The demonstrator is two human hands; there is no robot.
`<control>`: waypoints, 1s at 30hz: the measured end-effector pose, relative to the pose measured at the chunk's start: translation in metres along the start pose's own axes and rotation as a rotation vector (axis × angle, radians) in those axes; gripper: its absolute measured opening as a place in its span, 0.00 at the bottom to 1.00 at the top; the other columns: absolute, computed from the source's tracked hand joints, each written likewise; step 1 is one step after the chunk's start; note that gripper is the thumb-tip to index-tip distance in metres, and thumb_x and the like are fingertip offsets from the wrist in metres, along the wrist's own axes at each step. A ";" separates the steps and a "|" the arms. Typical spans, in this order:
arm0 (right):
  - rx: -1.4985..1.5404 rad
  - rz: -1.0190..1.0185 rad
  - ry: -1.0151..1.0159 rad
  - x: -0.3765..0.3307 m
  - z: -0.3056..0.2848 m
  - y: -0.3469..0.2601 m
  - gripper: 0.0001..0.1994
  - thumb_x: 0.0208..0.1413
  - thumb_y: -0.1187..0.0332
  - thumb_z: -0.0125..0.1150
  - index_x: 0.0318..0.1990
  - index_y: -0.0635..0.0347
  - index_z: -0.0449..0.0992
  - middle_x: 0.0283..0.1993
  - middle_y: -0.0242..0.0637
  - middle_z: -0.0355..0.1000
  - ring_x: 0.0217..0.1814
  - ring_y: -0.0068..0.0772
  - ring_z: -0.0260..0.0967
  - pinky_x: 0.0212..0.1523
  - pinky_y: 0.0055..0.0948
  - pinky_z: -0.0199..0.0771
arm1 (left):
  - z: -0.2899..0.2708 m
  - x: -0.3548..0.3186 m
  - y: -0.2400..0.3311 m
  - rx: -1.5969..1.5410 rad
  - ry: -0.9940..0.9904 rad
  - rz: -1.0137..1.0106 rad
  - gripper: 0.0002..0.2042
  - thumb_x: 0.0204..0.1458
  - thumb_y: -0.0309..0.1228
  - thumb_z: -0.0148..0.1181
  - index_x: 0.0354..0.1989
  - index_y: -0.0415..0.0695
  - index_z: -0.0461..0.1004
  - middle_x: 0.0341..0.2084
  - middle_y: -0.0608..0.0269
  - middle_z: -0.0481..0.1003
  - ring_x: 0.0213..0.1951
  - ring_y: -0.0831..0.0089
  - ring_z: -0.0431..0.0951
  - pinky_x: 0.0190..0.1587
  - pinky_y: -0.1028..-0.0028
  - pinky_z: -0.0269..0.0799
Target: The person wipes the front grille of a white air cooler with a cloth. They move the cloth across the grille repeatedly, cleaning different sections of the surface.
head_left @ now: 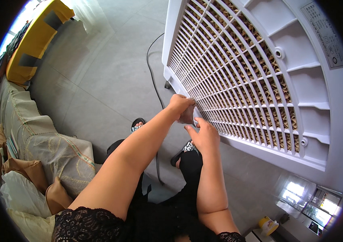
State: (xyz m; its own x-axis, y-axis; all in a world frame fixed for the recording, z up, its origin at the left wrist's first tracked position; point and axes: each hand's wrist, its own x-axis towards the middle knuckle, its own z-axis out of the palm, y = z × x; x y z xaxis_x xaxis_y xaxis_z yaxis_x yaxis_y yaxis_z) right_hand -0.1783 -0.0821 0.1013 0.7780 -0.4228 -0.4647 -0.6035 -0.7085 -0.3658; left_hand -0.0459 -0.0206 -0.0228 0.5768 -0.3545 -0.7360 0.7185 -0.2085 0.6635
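Observation:
A large white air cooler (228,142) with a slatted grille (236,80) and a brown honeycomb pad (274,86) behind it fills the right side. My left hand (180,104) is closed on a brownish-grey cloth (186,117), pressed near the lower left edge of the grille. The cloth hangs below those fingers, and part of it is hidden. Just right of it, my right hand (206,136) has its thumb and forefinger apart, close to the cloth and the cooler's edge. Its other fingers are mostly hidden.
A black cable (152,76) runs over the grey tiled floor (111,72) past my feet. On the left stands a cloth-covered sofa (58,149) with brown cushions and bags. A yellow padded piece (38,40) is at the far left; a yellow-and-white tub (268,226) sits lower right.

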 end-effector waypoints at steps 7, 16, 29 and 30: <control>-0.007 -0.020 0.029 -0.001 0.003 0.001 0.26 0.52 0.50 0.63 0.55 0.54 0.72 0.48 0.45 0.75 0.51 0.48 0.73 0.48 0.42 0.73 | 0.002 -0.014 0.018 -0.296 0.073 0.006 0.07 0.47 0.29 0.63 0.25 0.36 0.78 0.23 0.59 0.76 0.26 0.71 0.76 0.24 0.70 0.71; 0.052 -0.043 0.125 -0.003 0.007 0.003 0.27 0.48 0.52 0.67 0.52 0.58 0.75 0.40 0.42 0.77 0.44 0.45 0.75 0.45 0.40 0.72 | 0.017 0.005 -0.018 -0.133 -0.012 -0.004 0.08 0.48 0.26 0.60 0.28 0.32 0.78 0.20 0.59 0.76 0.20 0.70 0.74 0.21 0.69 0.71; 0.025 -0.009 0.015 -0.005 -0.004 0.004 0.26 0.52 0.49 0.62 0.54 0.56 0.72 0.49 0.44 0.75 0.52 0.46 0.73 0.50 0.42 0.72 | 0.000 0.014 -0.011 -0.059 -0.021 0.055 0.07 0.48 0.27 0.62 0.30 0.34 0.76 0.25 0.56 0.77 0.24 0.69 0.77 0.26 0.69 0.74; 0.027 -0.008 0.013 -0.004 -0.004 0.003 0.27 0.53 0.49 0.62 0.55 0.55 0.72 0.49 0.44 0.75 0.52 0.46 0.73 0.50 0.42 0.72 | -0.003 0.015 -0.008 0.008 -0.028 0.022 0.07 0.48 0.27 0.63 0.30 0.34 0.76 0.25 0.56 0.77 0.24 0.69 0.77 0.26 0.69 0.74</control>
State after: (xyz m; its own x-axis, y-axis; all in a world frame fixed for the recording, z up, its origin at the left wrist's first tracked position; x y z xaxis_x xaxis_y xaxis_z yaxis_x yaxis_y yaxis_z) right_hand -0.1830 -0.0846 0.1051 0.7851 -0.4245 -0.4510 -0.6014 -0.6965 -0.3914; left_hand -0.0420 -0.0216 -0.0402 0.5814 -0.3843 -0.7171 0.7027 -0.2071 0.6807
